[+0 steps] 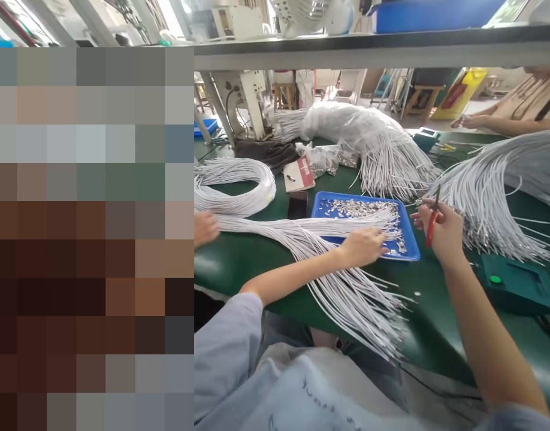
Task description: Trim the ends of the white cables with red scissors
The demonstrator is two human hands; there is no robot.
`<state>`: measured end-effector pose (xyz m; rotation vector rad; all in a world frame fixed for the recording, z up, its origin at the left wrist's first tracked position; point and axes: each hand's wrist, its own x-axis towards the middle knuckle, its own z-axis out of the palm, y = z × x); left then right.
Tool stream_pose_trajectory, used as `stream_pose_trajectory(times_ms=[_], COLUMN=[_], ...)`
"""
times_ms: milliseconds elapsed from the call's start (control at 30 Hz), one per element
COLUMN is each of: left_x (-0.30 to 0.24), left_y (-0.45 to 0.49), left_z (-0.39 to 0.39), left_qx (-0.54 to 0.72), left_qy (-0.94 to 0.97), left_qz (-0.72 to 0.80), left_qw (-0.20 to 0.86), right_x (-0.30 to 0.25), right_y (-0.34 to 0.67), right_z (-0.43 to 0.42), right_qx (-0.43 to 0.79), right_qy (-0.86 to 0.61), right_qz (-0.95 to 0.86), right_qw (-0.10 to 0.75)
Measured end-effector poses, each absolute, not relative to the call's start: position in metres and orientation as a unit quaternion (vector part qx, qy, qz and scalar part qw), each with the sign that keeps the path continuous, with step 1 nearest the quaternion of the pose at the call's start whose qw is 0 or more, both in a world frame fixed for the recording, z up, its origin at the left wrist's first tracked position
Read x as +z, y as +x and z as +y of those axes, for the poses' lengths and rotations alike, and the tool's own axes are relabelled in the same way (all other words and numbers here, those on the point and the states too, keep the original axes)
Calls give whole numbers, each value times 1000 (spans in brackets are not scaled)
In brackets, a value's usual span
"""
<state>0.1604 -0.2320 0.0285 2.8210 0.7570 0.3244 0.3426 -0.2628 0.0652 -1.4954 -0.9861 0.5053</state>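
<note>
My left hand [363, 245] rests on the near edge of a blue tray [407, 236] of small metal terminals, fingers curled over the white wires; what they pinch is hidden. A long bundle of white wires [347, 287] runs under that hand and fans out over the table's front edge. My right hand [443, 230] is closed around red-handled pliers [432, 224], held upright just right of the tray, next to another fan of white wires [490, 191].
A coil of white wires [239, 185], a dark phone [297, 205] and a red-and-white booklet [301, 172] lie on the green table [437, 317]. A bagged wire bundle [360, 129] sits behind. A green box with a button [517, 284] stands right. Another person's hand [205, 228] and a co-worker's arm [504, 123] are nearby.
</note>
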Motion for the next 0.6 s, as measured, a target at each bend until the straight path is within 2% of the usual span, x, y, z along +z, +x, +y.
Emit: stream_pose_trajectory(times_ms=[167, 433, 600], left_x=[-5, -23, -30], left_y=[138, 123, 112], left_z=[-229, -233, -242], left_qx=[77, 123, 115], left_qy=[940, 953, 961], left_qz=[310, 259, 235], left_qw=[117, 93, 89], right_x=[24, -40, -50], right_y=[356, 356, 353], right_z=[-330, -384, -384], right_qx=[260, 114, 102], right_qy=[-670, -686, -690], right_qz=[-386, -312, -301], right_qw=[579, 648, 650])
